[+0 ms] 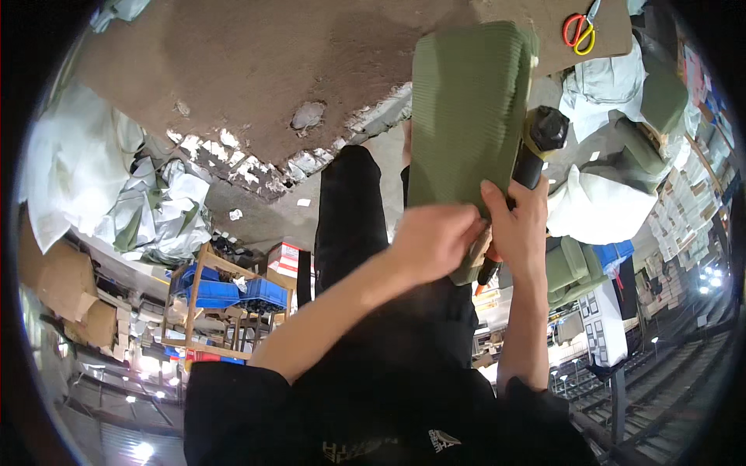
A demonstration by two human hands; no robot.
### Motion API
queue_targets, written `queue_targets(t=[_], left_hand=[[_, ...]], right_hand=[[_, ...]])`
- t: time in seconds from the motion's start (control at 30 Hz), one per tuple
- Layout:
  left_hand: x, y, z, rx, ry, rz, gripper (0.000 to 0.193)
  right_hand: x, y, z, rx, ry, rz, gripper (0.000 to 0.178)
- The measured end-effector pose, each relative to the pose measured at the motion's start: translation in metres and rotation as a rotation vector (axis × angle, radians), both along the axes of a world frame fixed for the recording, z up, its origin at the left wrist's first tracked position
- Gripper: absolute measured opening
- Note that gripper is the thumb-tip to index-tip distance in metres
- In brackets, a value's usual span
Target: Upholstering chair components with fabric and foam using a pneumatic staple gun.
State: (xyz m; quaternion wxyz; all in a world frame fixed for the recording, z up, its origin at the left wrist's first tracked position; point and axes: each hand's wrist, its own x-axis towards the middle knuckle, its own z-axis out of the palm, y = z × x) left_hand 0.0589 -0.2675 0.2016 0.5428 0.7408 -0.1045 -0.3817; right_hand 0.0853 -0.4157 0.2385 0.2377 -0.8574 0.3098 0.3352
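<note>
A long panel covered in ribbed green fabric stands on end in front of my lap. My left hand is closed, its fingertips pinched at the panel's lower right edge; what they grip there is hidden, and the hand is slightly blurred. My right hand is wrapped round a black-handled tool with a faceted black head, which lies along the panel's right side. The right thumb rests against the fabric. Below that hand, the tool's far end shows near an orange part, too small to make out.
A brown work surface with a torn, whitish edge spreads ahead. Scissors with red and yellow handles lie at its far right. White sheeting and green cushions are on the right. Blue bins sit on a wooden rack at left.
</note>
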Motion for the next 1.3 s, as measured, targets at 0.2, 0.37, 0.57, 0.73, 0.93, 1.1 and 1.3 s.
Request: queue_targets(t=[0.2, 0.37, 0.57, 0.73, 0.93, 1.1, 1.3], left_hand=[[0.021, 0.026, -0.134, 0.28, 0.609, 0.55, 0.051], [0.009, 0.024, -0.168, -0.085, 1.15, 0.855, 0.072], [-0.008, 0.01, -0.143, 0.254, 0.835, 0.771, 0.076], [-0.029, 0.012, -0.122, 0.398, 0.663, 0.638, 0.063], [-0.03, -0.006, -0.087, 0.426, 0.606, 0.539, 0.058], [-0.037, 0.004, -0.051, 0.133, 0.423, 0.497, 0.061], [-0.034, 0.016, -0.037, 0.158, 0.233, 0.408, 0.063]], right_hand=[[-0.016, -0.005, 0.005, 0.163, -0.02, -0.102, 0.026], [-0.021, -0.006, 0.024, 0.323, 0.013, -0.254, 0.026], [-0.026, -0.007, 0.024, 0.315, -0.016, -0.554, 0.026], [-0.04, 0.004, 0.029, 0.436, -0.051, -0.675, 0.021], [-0.043, 0.02, 0.009, 0.386, -0.059, -0.507, 0.02], [-0.042, 0.051, -0.014, 0.463, -0.04, -0.5, 0.022], [-0.036, 0.036, -0.013, 0.472, 0.161, -0.31, 0.016]])
